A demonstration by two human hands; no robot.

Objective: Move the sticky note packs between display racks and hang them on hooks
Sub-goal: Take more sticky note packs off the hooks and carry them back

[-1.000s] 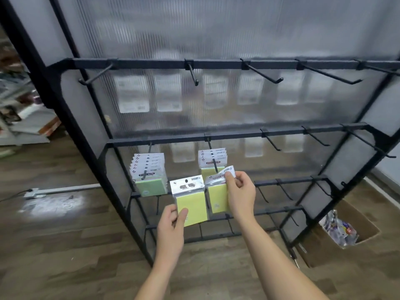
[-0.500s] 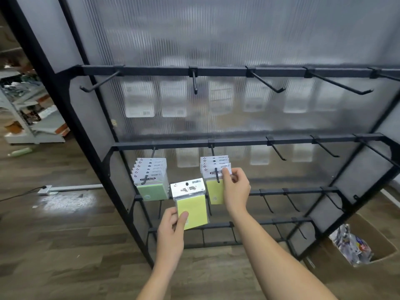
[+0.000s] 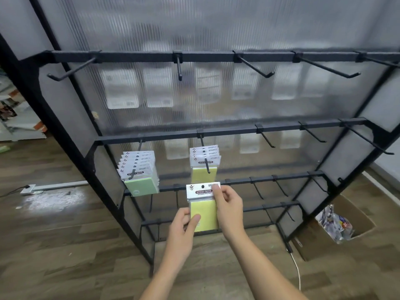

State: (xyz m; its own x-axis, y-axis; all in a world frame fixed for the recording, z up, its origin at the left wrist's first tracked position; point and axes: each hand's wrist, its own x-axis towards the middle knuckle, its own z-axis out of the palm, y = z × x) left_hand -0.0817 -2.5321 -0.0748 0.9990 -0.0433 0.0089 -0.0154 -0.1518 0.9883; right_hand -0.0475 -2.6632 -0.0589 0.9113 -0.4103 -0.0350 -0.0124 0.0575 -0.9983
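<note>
Right hand (image 3: 229,207): thumb and fingers pinch the white header card of a yellow sticky note pack (image 3: 203,205) at its upper right corner; left hand (image 3: 184,227) grips the pad's lower left edge, thumb pressed on its face. Pack is upright, long axis vertical, punched hole at top centre uncovered, in front of the rack's third rail (image 3: 238,180). Target hook (image 3: 206,163) on the second rail sits just above it, tip toward the person, yellow packs already on it; likely a short lift, then thread the hole, right hand leading.
</note>
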